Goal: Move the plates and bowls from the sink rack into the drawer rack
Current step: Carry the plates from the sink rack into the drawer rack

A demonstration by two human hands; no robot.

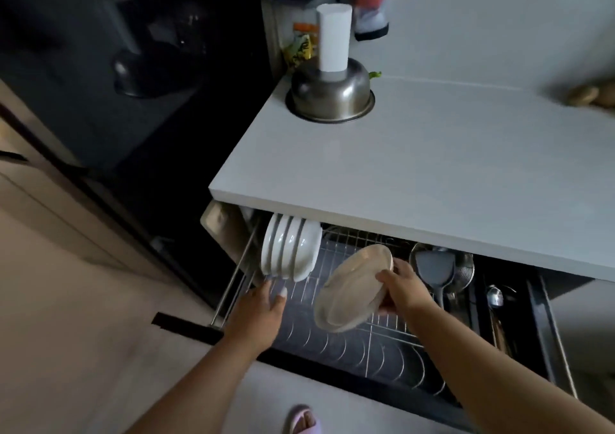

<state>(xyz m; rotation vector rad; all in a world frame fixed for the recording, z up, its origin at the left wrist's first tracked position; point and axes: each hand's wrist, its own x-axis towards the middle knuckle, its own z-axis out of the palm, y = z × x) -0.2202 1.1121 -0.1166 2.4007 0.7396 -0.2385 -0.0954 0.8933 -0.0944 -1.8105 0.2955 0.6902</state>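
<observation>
While the right hand (397, 285) grips a cream round ceramic plate (352, 289) by its edge, tilted above the wire drawer rack (332, 344), no slot holds it yet. Left of that hand, a row of white ceramic bowls (289, 250) stands upright in the rack. Beneath them the left hand (263, 304) reaches, fingers straight and holding nothing. Risk, as judged: an angled descent could strike the bowls or miss a slot, chipping the plate.

Dim kitchen corner with a pale worktop (416, 154)
A grey wall (499, 18) rises behind the worktop; a tall black cabinet (100, 67) stands to the left, and a beige floor (66, 334) runs below in weak light
</observation>
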